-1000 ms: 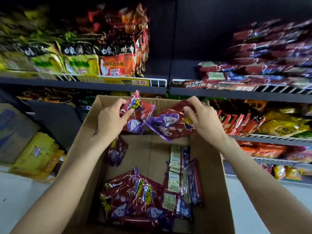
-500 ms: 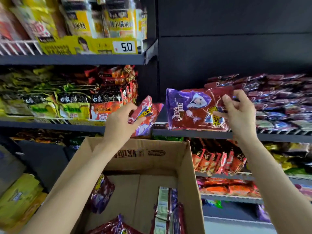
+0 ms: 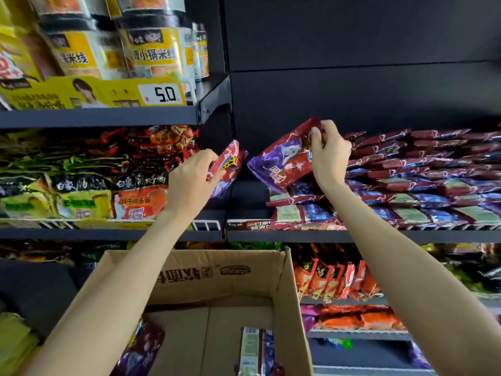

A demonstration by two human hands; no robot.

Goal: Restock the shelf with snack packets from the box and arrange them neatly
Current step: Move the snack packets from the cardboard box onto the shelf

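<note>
A red and purple snack packet point(image 3: 284, 161) is gripped at its upper right edge by the right hand point(image 3: 329, 156), with fingers and thumb curled round the foil. The packet is held tilted, its lower end touching the top of the leftmost stack of matching packets point(image 3: 298, 207) on the right-hand shelf point(image 3: 352, 236). To the right of that stack, further flat stacks of the same red and purple packets point(image 3: 423, 175) are laid in rows along the shelf, reaching out to the right edge of the view.

A second snack packet point(image 3: 226, 169) is held by the left hand point(image 3: 189, 180), the fingers being wrapped round its left side. It is kept in the air in front of the dark upright between the two shelf bays, a little lower than the first packet and apart from it.

An open cardboard box point(image 3: 217, 275) is seen near and below the arms, with printing on the inside of its far flap. Inside it, one purple and red packet point(image 3: 143, 348) is leaned against the left wall, and a few more packets standing on edge point(image 3: 253, 348) are found towards the right wall.

On the left bay, green, yellow and orange noodle packets point(image 3: 86, 196) are stacked behind a white wire rail point(image 3: 206, 225). Above them, tall yellow-labelled tubs point(image 3: 151, 52) are stood behind a yellow strip bearing a price tag marked 5.0 point(image 3: 162, 95). Below the right-hand shelf, orange packets point(image 3: 333, 280) are lined up on edge.
</note>
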